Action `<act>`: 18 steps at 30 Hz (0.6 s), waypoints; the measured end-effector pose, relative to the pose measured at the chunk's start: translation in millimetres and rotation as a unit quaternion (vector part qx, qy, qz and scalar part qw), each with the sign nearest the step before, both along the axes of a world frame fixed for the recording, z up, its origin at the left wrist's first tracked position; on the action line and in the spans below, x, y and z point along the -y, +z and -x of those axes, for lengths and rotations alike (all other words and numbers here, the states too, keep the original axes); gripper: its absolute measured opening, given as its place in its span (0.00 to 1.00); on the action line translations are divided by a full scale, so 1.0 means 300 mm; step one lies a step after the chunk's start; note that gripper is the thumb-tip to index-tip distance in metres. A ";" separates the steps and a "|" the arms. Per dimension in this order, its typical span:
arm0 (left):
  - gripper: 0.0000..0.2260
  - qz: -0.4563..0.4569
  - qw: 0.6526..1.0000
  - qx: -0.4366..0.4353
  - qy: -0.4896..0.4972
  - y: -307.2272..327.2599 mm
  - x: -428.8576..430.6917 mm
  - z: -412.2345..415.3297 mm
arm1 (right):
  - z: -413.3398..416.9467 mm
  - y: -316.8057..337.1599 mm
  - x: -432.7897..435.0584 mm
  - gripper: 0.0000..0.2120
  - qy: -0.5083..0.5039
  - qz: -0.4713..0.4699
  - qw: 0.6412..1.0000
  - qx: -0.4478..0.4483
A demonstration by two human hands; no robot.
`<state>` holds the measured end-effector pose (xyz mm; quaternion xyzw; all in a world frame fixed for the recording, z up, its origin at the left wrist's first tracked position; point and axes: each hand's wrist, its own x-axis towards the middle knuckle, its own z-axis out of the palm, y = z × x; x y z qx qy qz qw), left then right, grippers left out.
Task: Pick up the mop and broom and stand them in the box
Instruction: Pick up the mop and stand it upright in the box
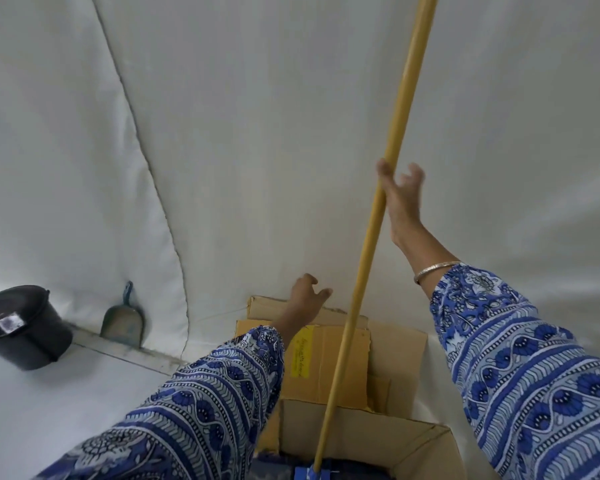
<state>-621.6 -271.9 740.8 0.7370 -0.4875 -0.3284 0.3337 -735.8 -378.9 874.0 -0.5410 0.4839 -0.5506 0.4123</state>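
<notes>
Head view — pole (368, 244) foot hidden in box (378, 431).

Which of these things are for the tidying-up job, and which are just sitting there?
For the job:
yellow pole, its lower end already inside the box
cardboard box
right hand, fingers open beside the pole
left hand, open above the box

Just sitting there:
black bucket
dustpan leaning on the wall

Soft, even daylight is spread across the white wall (291, 133); shadows are kept faint. Motion blur is seen on the right hand (400, 188); edges are bowed by wide-angle distortion.
</notes>
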 end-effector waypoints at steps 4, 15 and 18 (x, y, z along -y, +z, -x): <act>0.20 0.020 0.999 0.004 0.036 0.048 -0.095 -0.235 | -0.137 0.049 -0.111 0.41 -0.273 0.152 0.950 -0.005; 0.15 -0.003 0.985 0.136 0.107 0.036 -0.787 -1.374 | -1.083 -0.203 -0.594 0.31 -0.175 0.117 0.973 -0.094; 0.14 -0.044 0.980 0.151 0.126 0.003 -0.925 -1.614 | -1.298 -0.327 -0.680 0.29 -0.097 0.041 0.988 -0.117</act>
